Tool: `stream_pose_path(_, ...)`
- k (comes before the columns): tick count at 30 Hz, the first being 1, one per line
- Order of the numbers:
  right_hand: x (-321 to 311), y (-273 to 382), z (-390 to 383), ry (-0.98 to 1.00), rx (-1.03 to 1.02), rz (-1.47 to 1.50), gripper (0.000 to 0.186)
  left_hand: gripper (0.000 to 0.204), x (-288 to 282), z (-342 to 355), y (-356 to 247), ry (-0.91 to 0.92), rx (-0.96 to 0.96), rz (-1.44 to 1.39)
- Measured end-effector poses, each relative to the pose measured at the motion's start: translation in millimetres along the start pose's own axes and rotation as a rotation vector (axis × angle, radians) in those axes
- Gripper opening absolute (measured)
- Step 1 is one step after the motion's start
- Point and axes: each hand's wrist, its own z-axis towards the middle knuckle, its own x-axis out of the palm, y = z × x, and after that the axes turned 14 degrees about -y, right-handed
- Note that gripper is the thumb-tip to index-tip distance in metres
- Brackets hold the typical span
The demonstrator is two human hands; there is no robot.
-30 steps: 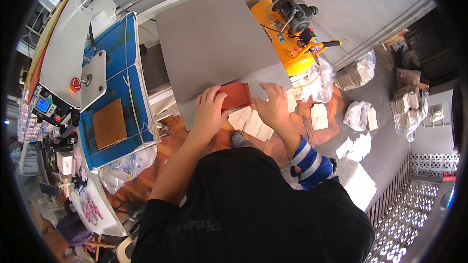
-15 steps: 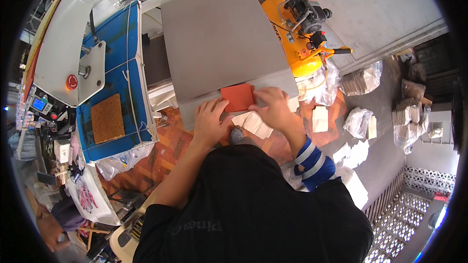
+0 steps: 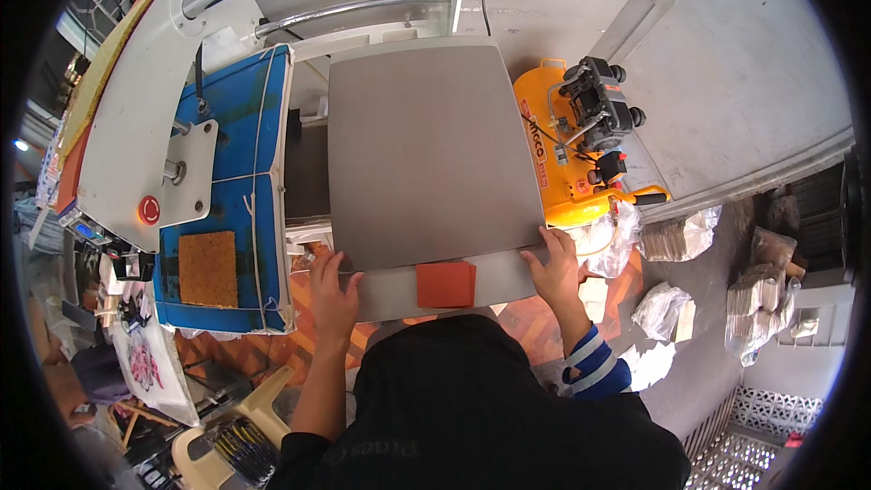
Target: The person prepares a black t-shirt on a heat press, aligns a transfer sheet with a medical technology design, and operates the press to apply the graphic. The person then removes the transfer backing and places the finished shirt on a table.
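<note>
A wide grey sheet [image 3: 435, 154] lies on a flat grey platen [image 3: 386, 295] in front of me; the platen's near strip shows below the sheet. On that strip sits a small stack of orange-red square pieces [image 3: 445, 285], with no hand on it. My left hand [image 3: 334, 298] is at the sheet's near left corner, thumb apart from the fingers. At the near right corner, my right hand [image 3: 556, 274] touches the edge, its fingers stretched and its thumb spread inward. Both hands look open; the fingertips beyond the edges are partly hidden.
On the left stands a white press machine [image 3: 122, 118] with a red button [image 3: 148, 210]. Beside it, a blue bed [image 3: 259, 254] carries a brown square pad [image 3: 208, 269]. A yellow air compressor [image 3: 553, 145] stands right of the platen. Plastic-wrapped bundles [image 3: 680, 234] lie on the floor.
Both hands have left the orange-red stack and moved apart to the sheet's near corners. The stack now lies uncovered and squarer. My view has tilted upward.
</note>
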Motion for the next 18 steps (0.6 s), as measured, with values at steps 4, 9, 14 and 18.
stream_pose_path(4, 0, -14, 8, -0.031, -0.061, 0.056, 0.052, 0.061, 5, 6, -11, -0.020, -0.152, 0.018)
stream_pose_path(9, 11, -23, 9, -0.074, 0.006, 0.109, 0.043, 0.052, 17, -3, 3, -0.121, 0.066, 0.087)
stream_pose_path(14, 19, -22, 6, -0.214, -0.101, 0.078, 0.040, 0.039, 21, -5, -1, -0.141, 0.024, 0.034)
stream_pose_path(18, 14, -18, 2, -0.218, -0.100, 0.054, 0.038, 0.038, 20, -9, -6, -0.161, 0.050, 0.044)
